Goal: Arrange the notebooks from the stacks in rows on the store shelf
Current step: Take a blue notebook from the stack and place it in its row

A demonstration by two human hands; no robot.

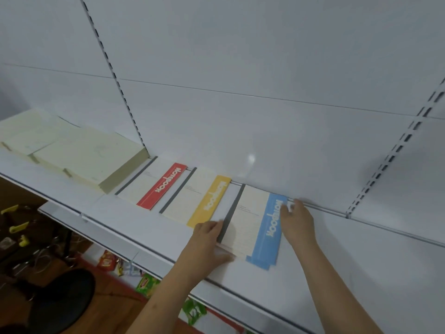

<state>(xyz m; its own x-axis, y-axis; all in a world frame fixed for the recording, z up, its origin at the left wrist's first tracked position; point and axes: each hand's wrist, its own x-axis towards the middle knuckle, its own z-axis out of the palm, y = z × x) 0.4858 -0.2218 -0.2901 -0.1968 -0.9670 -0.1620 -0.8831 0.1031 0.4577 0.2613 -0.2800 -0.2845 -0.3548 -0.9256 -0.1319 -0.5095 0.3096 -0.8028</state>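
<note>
The left hand's (207,233) fingers pressed the blue-banded notebook's (255,227) dark spine edge; the right hand's (297,220) fingers lay fairly straight against its far corner. It lay flat on the shelf (361,273), third beside the yellow-banded notebook (195,198) and red-banded notebook (154,186). The stacks (79,153) at left looked barely touched, so most remained.

white store shelf (337,273), back edge meeting a white panel. toward the left end, stacks of cream notebooks (72,153) lying flat. right of them, along the back edge, a row of three flat notebooks: red-striped notebook (154,186), yellow-striped notebook (199,201), blue-striped notebook (255,225), the last reaching nearest the front edge. right end bare.
</note>
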